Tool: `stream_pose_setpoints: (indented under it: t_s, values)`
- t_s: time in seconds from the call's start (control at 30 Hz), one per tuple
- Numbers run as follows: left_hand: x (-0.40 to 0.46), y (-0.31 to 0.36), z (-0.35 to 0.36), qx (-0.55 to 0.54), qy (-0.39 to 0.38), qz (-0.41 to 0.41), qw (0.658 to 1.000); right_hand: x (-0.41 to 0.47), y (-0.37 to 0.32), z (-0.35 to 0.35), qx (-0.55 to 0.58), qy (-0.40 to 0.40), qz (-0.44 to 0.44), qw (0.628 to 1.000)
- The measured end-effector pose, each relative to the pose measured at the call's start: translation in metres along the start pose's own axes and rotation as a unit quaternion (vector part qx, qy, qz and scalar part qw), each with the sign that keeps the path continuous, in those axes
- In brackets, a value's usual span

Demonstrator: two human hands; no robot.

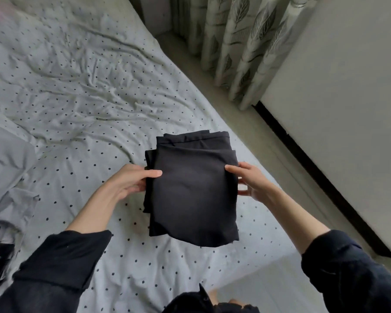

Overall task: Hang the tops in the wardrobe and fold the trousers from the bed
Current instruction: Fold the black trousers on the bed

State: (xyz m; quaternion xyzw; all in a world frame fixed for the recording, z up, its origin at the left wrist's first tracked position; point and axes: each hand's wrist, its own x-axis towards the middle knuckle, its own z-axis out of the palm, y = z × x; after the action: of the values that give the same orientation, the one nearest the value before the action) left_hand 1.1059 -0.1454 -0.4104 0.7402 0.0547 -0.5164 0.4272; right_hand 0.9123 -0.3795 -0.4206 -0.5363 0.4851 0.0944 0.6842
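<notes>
Head view: both hands grip a folded pair of black trousers (193, 190) held above the bed (77, 91), the left hand (131, 181) pinching one side, the right hand (246, 179) the other. Folding of this pair looks finished; setting it down remains. No tops or wardrobe show, so that part cannot be judged.
</notes>
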Motion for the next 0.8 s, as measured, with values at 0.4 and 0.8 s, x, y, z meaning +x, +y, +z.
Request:
stream_pose_setpoints:
  t_s: [0.4, 0.8]
  values:
    - [-0.137, 0.058, 0.198, 0.118, -0.175, 0.221, 0.952, -0.237, 0.061, -0.162, 0.135, 0.207, -0.128, 0.96]
    - [-0.344, 0.024, 0.399, 0.297, -0.418, 0.345, 0.786, -0.527, 0.228, -0.196, 0.331, 0.473, -0.183, 0.796]
